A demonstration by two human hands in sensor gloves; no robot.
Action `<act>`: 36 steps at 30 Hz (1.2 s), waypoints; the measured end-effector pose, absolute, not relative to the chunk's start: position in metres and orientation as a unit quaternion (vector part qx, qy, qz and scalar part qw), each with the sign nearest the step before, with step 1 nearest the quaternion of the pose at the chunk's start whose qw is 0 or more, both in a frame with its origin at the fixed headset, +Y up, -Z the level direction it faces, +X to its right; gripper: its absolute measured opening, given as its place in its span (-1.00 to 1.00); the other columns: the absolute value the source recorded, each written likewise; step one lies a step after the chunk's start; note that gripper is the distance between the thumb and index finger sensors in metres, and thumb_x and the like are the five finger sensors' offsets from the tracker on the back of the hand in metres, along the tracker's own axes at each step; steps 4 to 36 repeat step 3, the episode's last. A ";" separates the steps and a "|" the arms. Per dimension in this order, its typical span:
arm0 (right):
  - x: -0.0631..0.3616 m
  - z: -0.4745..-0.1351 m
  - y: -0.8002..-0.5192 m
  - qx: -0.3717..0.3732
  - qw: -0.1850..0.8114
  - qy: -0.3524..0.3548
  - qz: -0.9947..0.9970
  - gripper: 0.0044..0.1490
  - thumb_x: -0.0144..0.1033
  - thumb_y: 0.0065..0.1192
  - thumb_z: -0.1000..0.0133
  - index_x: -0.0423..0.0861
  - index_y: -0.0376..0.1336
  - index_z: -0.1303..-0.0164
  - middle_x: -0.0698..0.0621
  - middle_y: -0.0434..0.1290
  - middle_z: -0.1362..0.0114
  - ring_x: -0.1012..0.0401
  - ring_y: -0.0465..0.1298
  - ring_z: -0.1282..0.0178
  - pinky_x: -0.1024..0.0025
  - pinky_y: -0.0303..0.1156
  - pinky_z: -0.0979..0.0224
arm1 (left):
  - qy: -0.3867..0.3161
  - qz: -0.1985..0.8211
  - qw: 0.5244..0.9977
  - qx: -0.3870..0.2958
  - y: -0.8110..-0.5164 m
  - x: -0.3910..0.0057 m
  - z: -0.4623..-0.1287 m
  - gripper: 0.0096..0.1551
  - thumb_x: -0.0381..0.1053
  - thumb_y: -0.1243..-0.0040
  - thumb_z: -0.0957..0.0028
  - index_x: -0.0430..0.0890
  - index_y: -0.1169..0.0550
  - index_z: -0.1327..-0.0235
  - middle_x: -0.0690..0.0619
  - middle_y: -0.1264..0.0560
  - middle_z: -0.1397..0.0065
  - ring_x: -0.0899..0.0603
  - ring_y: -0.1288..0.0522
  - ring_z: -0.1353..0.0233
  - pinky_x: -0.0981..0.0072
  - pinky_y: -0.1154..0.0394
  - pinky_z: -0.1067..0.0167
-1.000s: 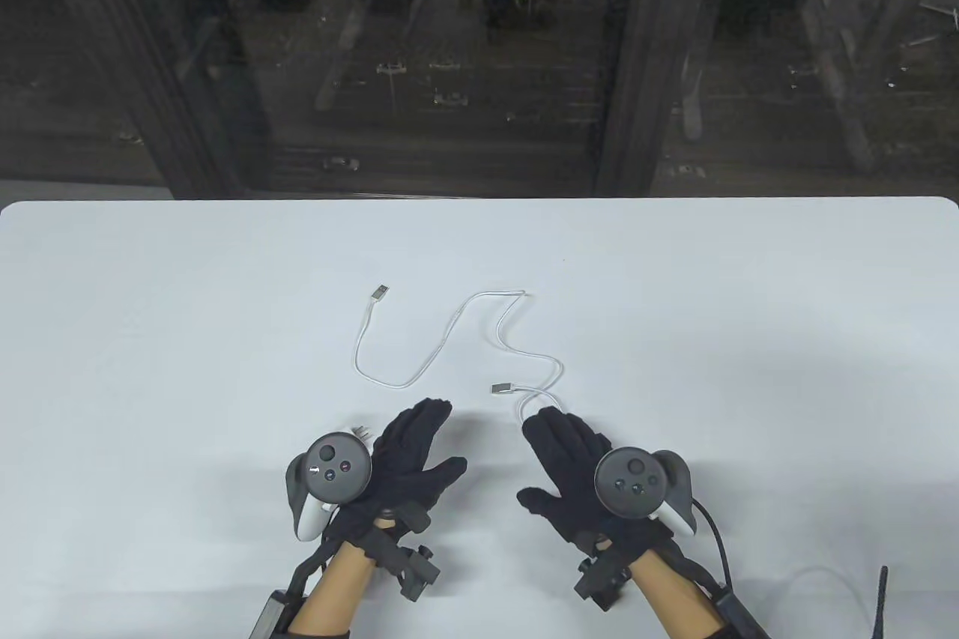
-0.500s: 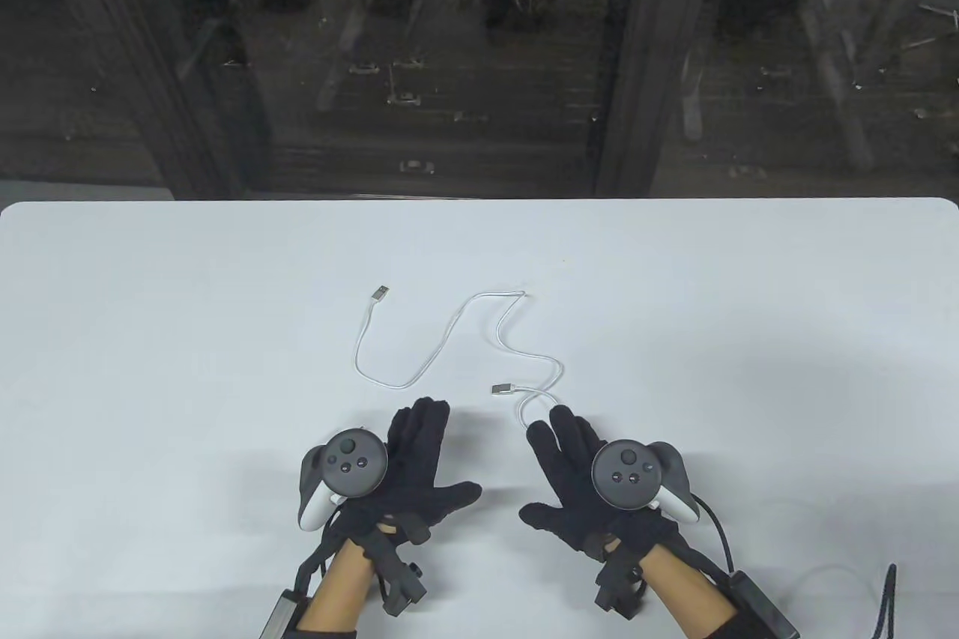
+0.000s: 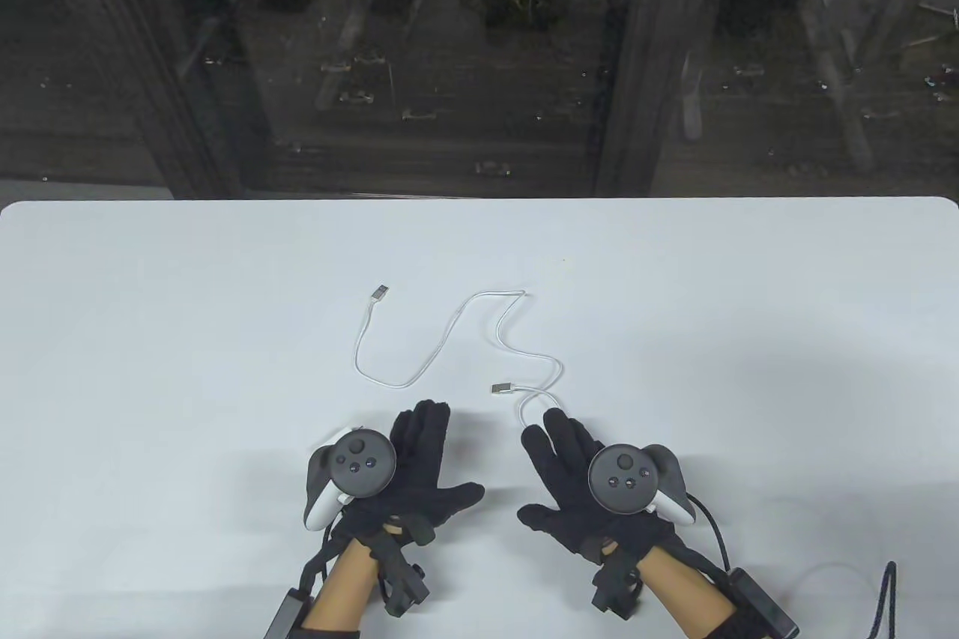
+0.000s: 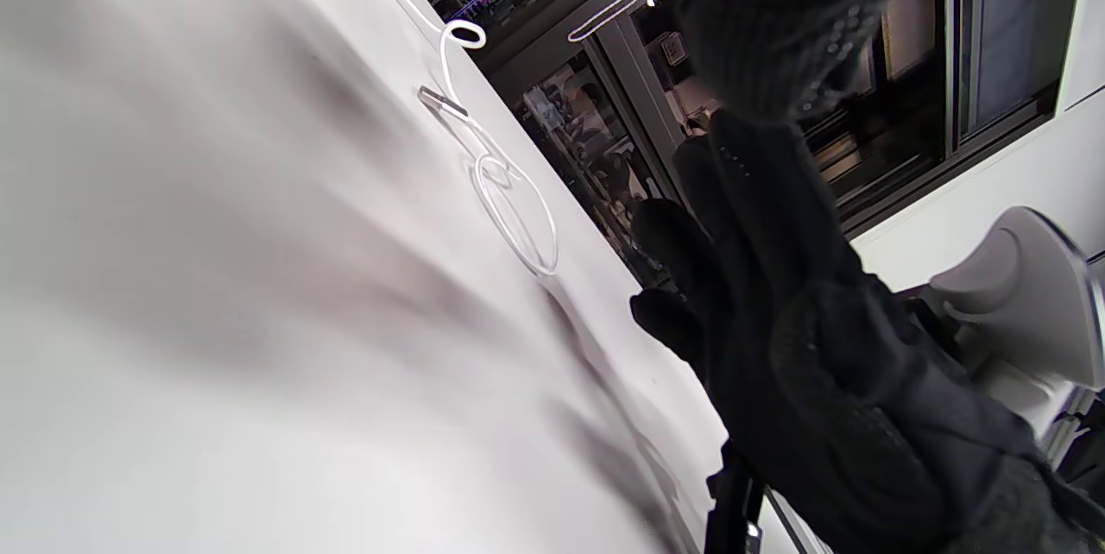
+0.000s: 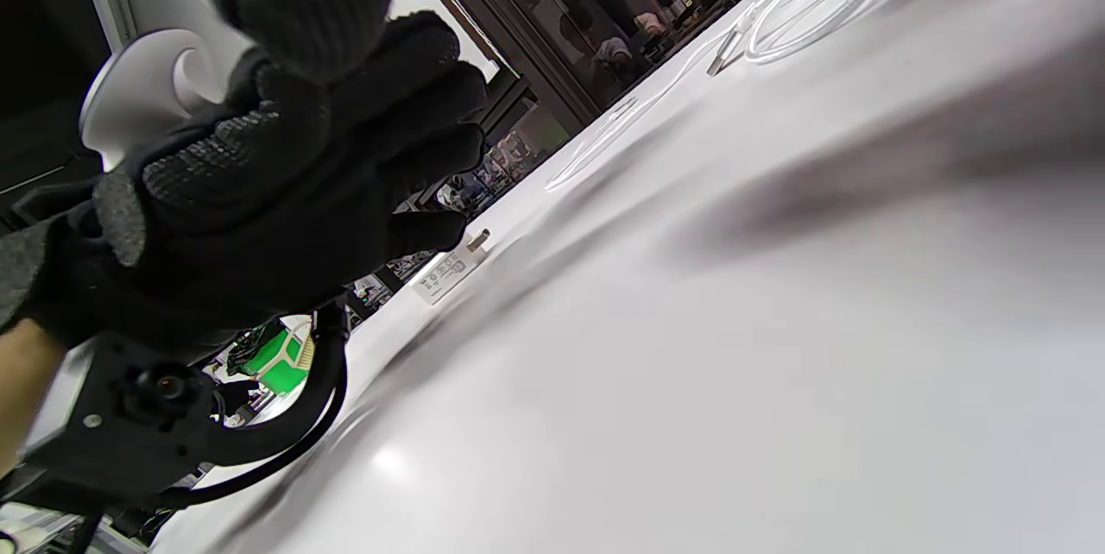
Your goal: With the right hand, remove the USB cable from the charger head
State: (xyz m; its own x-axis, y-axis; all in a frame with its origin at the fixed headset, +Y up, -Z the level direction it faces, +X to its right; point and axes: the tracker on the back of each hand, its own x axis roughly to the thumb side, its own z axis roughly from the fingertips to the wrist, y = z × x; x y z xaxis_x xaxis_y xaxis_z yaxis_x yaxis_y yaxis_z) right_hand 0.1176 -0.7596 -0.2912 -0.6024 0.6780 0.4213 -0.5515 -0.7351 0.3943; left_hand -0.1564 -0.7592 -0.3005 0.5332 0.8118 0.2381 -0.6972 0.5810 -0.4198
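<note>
Black-gloved, your right hand (image 3: 573, 478) hovers flat above the white tabletop (image 3: 150, 339), fingers spread and gripping nothing. Its fingertips (image 3: 553, 418) lie just beside the near loop of the white USB cable (image 3: 449, 328), which snakes freely across the tabletop, both metal plugs exposed. Your left hand (image 3: 416, 467) is likewise released. The charger head (image 5: 449, 267) lies beside it, unplugged.

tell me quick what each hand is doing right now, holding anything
Left hand: open, fingers spread, holding nothing.
Right hand: open, holding nothing; USB cable lies free on the table.
</note>
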 end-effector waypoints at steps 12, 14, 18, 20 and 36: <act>0.118 -0.291 -0.759 0.277 0.341 0.107 0.892 0.13 0.11 0.18 -0.07 0.11 -0.42 -0.55 -0.04 -0.62 -0.57 -0.26 -0.48 -0.56 -0.47 -0.39 -0.40 | -0.205 0.433 0.867 -0.140 -0.759 -0.157 -0.301 0.24 0.25 -0.25 -0.07 -0.07 0.27 -0.60 -0.20 0.39 -0.69 -0.48 0.48 -0.57 -0.68 0.36 -0.22; 0.118 -0.291 -0.759 0.277 0.341 0.107 0.892 0.13 0.11 0.18 -0.07 0.11 -0.42 -0.55 -0.04 -0.62 -0.57 -0.26 -0.48 -0.56 -0.47 -0.39 -0.40 | -0.205 0.433 0.867 -0.140 -0.759 -0.157 -0.301 0.24 0.25 -0.25 -0.07 -0.07 0.27 -0.60 -0.20 0.39 -0.69 -0.48 0.48 -0.57 -0.68 0.36 -0.22; 0.118 -0.291 -0.759 0.277 0.341 0.107 0.892 0.13 0.11 0.18 -0.07 0.11 -0.42 -0.55 -0.04 -0.62 -0.57 -0.26 -0.48 -0.56 -0.47 -0.39 -0.40 | -0.205 0.433 0.867 -0.140 -0.759 -0.157 -0.301 0.24 0.25 -0.25 -0.07 -0.07 0.27 -0.60 -0.20 0.39 -0.69 -0.48 0.48 -0.57 -0.68 0.36 -0.22; 0.118 -0.291 -0.759 0.277 0.341 0.107 0.892 0.13 0.11 0.18 -0.07 0.11 -0.42 -0.55 -0.04 -0.62 -0.57 -0.26 -0.48 -0.56 -0.47 -0.39 -0.40 | -0.205 0.433 0.867 -0.140 -0.759 -0.157 -0.301 0.24 0.25 -0.25 -0.07 -0.07 0.27 -0.60 -0.20 0.39 -0.69 -0.48 0.48 -0.57 -0.68 0.36 -0.22; 0.118 -0.291 -0.759 0.277 0.341 0.107 0.892 0.13 0.11 0.18 -0.07 0.11 -0.42 -0.55 -0.04 -0.62 -0.57 -0.26 -0.48 -0.56 -0.47 -0.39 -0.40 | -0.205 0.433 0.867 -0.140 -0.759 -0.157 -0.301 0.24 0.25 -0.25 -0.07 -0.07 0.27 -0.60 -0.20 0.39 -0.69 -0.48 0.48 -0.57 -0.68 0.36 -0.22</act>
